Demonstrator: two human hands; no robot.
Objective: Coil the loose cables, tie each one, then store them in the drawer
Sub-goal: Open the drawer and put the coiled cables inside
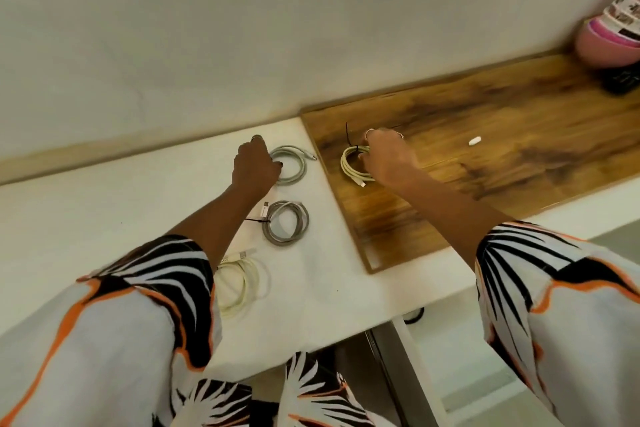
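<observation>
Several coiled cables lie on the surface. My left hand rests on the edge of a light grey coil on the white counter, fingers closed on its rim. Below it lies a darker grey coil bound with a black tie. A cream coil lies nearer me, partly under my left sleeve. My right hand grips a cream coil on the wooden board; a black tie sticks up from that coil.
A small white piece lies on the board to the right. A pink bowl with papers stands at the far right by the wall. An open drawer shows below the counter's front edge.
</observation>
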